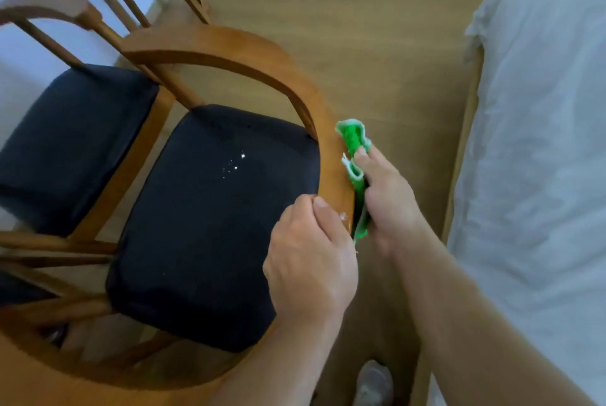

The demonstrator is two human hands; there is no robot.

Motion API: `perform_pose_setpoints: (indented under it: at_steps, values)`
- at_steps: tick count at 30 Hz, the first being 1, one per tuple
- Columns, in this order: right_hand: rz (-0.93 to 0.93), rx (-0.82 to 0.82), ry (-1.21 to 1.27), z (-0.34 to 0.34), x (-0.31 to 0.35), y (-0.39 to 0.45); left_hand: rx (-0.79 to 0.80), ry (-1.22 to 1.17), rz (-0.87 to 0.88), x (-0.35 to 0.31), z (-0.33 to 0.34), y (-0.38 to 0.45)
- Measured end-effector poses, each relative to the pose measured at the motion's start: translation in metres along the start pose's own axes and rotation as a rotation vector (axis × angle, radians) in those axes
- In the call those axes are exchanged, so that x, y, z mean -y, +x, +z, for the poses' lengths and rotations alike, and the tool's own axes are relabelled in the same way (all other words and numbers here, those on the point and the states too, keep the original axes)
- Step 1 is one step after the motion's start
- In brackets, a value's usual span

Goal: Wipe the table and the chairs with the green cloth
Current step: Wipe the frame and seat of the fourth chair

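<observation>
Two hands work at the curved wooden backrest (305,91) of a chair (213,215) in the centre of the frame, seen from the head camera. Right hand (390,199), centre right, grips the green cloth (354,143) against the outer face of the backrest; the cloth bunches above the fingertips and hangs below the palm. Left hand (311,258), just beside it and lower, curls its fingers over the backrest's top edge. Dark seat cushion (210,228) carries a few white specks (234,164) near its middle. Second chair (75,143) with a like cushion stands at left. White bed (537,156) fills the right of the frame; wooden floor (360,12) lies between. One foot (373,382) shows at the bottom edge.
</observation>
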State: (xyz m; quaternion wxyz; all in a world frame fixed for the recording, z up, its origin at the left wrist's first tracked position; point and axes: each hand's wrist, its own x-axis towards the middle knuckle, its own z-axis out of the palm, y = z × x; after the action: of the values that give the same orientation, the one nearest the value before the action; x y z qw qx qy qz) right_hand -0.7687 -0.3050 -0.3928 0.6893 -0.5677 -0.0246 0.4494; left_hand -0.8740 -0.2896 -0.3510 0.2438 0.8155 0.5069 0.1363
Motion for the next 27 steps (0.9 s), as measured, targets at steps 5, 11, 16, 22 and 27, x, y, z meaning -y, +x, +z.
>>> perform_pose_setpoints:
  at_steps: [5,11,16,22,27]
  values:
    - [0.004,0.0,-0.216,0.01,0.029,0.021,0.006,0.023,0.021,-0.001,-0.002,0.0]
    - [0.042,0.127,-0.356,-0.002,0.023,-0.022,0.017,0.042,0.02,0.003,0.001,0.001]
    - [0.118,0.192,-0.451,-0.007,0.023,-0.046,-0.005,0.079,0.021,-0.001,-0.001,0.002]
    - [0.121,0.088,-0.64,0.008,0.037,-0.007,0.026,0.121,-0.015,-0.003,-0.001,0.002]
    - [0.08,0.045,-0.791,0.021,0.056,0.063,0.014,0.129,-0.04,-0.003,0.0,0.003]
